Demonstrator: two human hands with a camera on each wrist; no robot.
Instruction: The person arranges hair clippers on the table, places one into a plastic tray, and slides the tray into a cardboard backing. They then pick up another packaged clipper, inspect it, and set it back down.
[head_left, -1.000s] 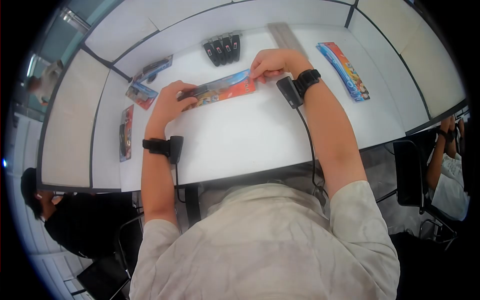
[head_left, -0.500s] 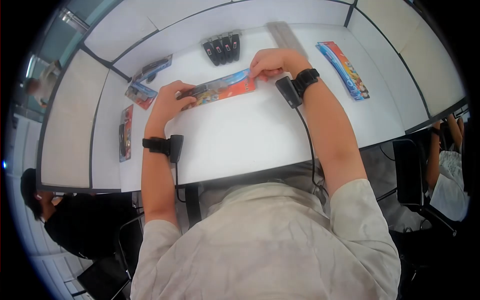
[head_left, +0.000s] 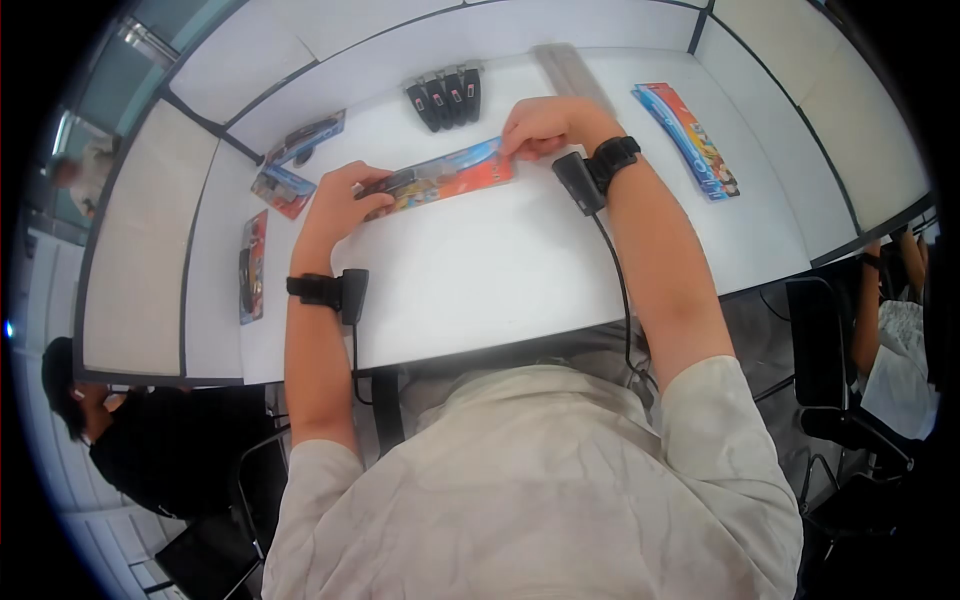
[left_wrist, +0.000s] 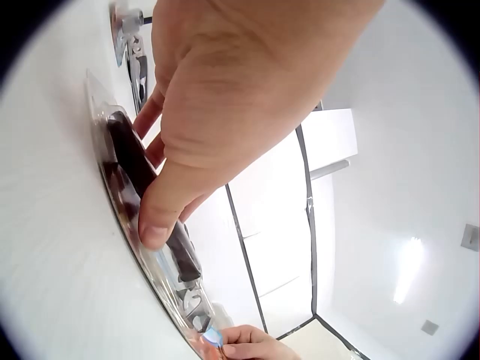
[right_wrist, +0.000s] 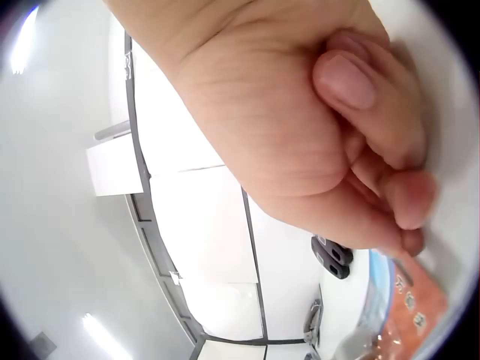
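Handling a long clear-plastic blister pack on red-and-blue card [head_left: 450,180], on the white table [head_left: 480,275]; left hand [head_left: 347,200] clasping its sides, right hand [head_left: 545,128] pinching one end | dark handle [left_wrist: 182,259] inside, looks done; seal unclear | four black-handled tools [head_left: 455,98] behind, likely remaining

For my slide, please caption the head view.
Left hand and right hand hold opposite ends of a pack at a table.

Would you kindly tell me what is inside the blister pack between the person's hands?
Inside the blister pack, a dark handle is visible. In the left wrist view, the left hand covers part of it, so that stretch cannot be seen.
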